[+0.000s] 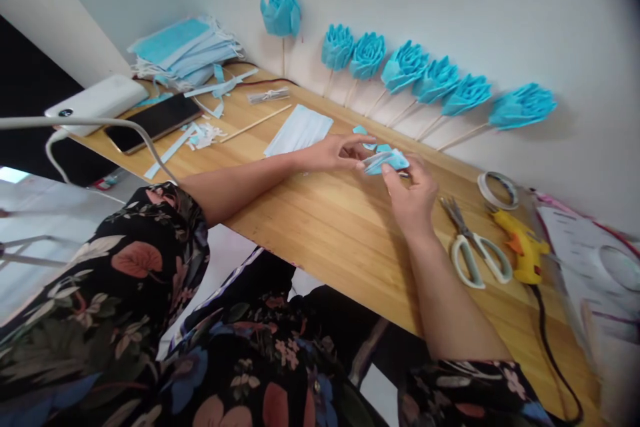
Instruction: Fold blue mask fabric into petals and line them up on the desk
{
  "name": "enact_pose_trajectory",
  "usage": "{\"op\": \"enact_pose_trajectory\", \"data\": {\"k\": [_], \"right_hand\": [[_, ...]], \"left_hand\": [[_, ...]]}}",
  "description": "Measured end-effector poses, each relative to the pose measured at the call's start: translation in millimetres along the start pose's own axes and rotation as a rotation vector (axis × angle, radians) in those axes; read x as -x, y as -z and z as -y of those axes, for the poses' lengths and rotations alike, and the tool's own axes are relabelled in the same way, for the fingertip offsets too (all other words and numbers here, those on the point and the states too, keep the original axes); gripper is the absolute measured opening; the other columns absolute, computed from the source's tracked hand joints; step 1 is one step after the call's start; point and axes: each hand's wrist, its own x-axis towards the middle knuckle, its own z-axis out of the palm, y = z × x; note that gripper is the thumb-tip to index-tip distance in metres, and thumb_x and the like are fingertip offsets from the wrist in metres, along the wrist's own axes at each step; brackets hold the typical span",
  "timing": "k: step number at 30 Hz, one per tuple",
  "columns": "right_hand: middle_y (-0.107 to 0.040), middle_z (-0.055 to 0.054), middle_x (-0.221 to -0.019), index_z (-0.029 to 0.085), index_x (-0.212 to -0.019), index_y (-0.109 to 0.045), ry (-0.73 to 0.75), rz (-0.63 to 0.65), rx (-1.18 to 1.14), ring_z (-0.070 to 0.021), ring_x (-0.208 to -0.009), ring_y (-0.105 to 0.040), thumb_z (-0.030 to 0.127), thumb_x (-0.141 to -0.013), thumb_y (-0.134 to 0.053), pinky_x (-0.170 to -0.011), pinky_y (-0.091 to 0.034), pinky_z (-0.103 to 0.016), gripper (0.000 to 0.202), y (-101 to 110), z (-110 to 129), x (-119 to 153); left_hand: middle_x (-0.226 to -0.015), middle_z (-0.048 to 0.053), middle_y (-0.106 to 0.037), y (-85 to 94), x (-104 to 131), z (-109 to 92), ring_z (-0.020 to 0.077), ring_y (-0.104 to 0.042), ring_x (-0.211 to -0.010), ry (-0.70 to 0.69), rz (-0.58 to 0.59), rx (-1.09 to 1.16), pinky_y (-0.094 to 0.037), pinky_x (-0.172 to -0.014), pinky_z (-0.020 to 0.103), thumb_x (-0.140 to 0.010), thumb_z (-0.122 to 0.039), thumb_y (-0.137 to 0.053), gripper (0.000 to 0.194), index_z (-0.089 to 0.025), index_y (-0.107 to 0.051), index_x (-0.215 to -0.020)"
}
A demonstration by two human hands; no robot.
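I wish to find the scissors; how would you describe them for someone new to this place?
Start at the wooden table, to the right of the person's right hand. There the scissors lie slightly open, beside a yellow glue gun. Metal blades and two pale loop handles set them apart.

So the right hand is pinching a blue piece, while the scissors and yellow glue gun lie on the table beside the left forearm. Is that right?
Not quite: the head view shows the scissors and yellow glue gun lying on the table beside the right forearm. The right hand is indeed pinching a blue piece.
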Motion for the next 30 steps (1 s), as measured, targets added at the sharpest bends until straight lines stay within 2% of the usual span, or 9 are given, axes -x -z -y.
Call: {"op": "enact_pose_trajectory", "data": {"k": [3, 6, 9, 12, 16, 19, 24, 30], "right_hand": [[-0.068, -0.002, -0.09, 0.024, -0.091, -0.069, 0.004, -0.052, -0.053, -0.0209, -0.088, -0.064, 0.039, -0.091, -0.064, -0.086, -0.053, -0.04, 0.015, -0.4, 2.9, 0.7], [-0.069, -0.002, -0.091, 0.025, -0.096, -0.069, -0.069, 0.069, -0.083, -0.0208, -0.087, -0.065, 0.038, -0.09, -0.065, -0.085, -0.054, -0.04, 0.016, -6.0, -0.7, 2.3], [-0.068, -0.002, -0.087, 0.025, -0.101, -0.068, -0.134, 0.205, -0.032, -0.0216, -0.083, -0.063, 0.039, -0.084, -0.07, -0.082, -0.054, -0.041, 0.022, -10.5, -6.5, 3.3], [-0.068, -0.002, -0.086, 0.025, -0.102, -0.068, -0.142, 0.244, 0.018, -0.0227, -0.083, -0.063, 0.039, -0.082, -0.071, -0.083, -0.054, -0.043, 0.025, -10.7, -8.5, 3.1], [-0.069, -0.004, -0.09, 0.025, -0.104, -0.067, -0.132, 0.247, 0.03, -0.024, -0.086, -0.063, 0.041, -0.083, -0.071, -0.086, -0.053, -0.045, 0.027, -8.7, -7.5, 2.4], [-0.069, -0.004, -0.092, 0.025, -0.102, -0.067, -0.122, 0.242, 0.044, -0.0247, -0.088, -0.063, 0.041, -0.083, -0.071, -0.087, -0.053, -0.046, 0.024, -8.0, -7.3, 2.2], [-0.069, -0.004, -0.093, 0.026, -0.099, -0.067, -0.098, 0.226, 0.041, -0.0244, -0.089, -0.062, 0.038, -0.084, -0.07, -0.085, -0.053, -0.045, 0.019, -10.1, -9.4, 3.9], [-0.07, -0.004, -0.088, 0.024, -0.09, -0.067, -0.025, 0.185, 0.011, -0.0229, -0.085, -0.063, 0.03, -0.086, -0.066, -0.083, -0.053, -0.043, 0.008, -14.9, -5.7, 4.9]], "left_hand": [[-0.122, 0.017, -0.073, 4.0, 1.4, -3.2, 0.0272, -0.068, -0.112, 0.027, -0.149, 0.12, -0.052, -0.094, 0.038, -0.092, -0.062, -0.064, 0.07, -0.014, -0.057, -0.142], [-0.116, 0.015, -0.074, 4.7, 2.4, -3.2, 0.0252, -0.069, -0.105, 0.062, -0.234, 0.151, -0.053, -0.087, 0.036, -0.095, -0.061, -0.061, 0.062, -0.014, -0.062, -0.136], [-0.113, 0.013, -0.074, 2.0, 3.2, -2.7, 0.0222, -0.068, -0.099, 0.056, -0.155, 0.14, -0.052, -0.083, 0.033, -0.092, -0.06, -0.066, 0.063, -0.015, -0.061, -0.136], [-0.109, 0.011, -0.072, -1.3, 4.9, -5.4, 0.0209, -0.067, -0.096, 0.045, -0.088, 0.116, -0.052, -0.082, 0.032, -0.091, -0.061, -0.067, 0.068, -0.014, -0.06, -0.138], [-0.112, 0.009, -0.072, -1.9, 7.3, -10.6, 0.0209, -0.067, -0.1, 0.069, -0.131, 0.03, -0.052, -0.086, 0.032, -0.095, -0.058, -0.061, 0.06, -0.014, -0.062, -0.136], [-0.106, 0.008, -0.073, -0.8, 6.9, -9.4, 0.0207, -0.068, -0.098, 0.078, -0.135, 0.02, -0.053, -0.088, 0.033, -0.097, -0.058, -0.058, 0.058, -0.015, -0.064, -0.135], [-0.114, 0.012, -0.073, -2.0, 4.3, 0.4, 0.0223, -0.068, -0.104, 0.014, -0.046, 0.13, -0.053, -0.091, 0.036, -0.088, -0.056, -0.073, 0.064, -0.016, -0.061, -0.136], [-0.114, 0.013, -0.073, -3.6, 5.3, 1.1, 0.0214, -0.069, -0.098, 0.054, -0.012, 0.128, -0.053, -0.088, 0.036, -0.082, -0.054, -0.079, 0.07, -0.015, -0.059, -0.137]]}}
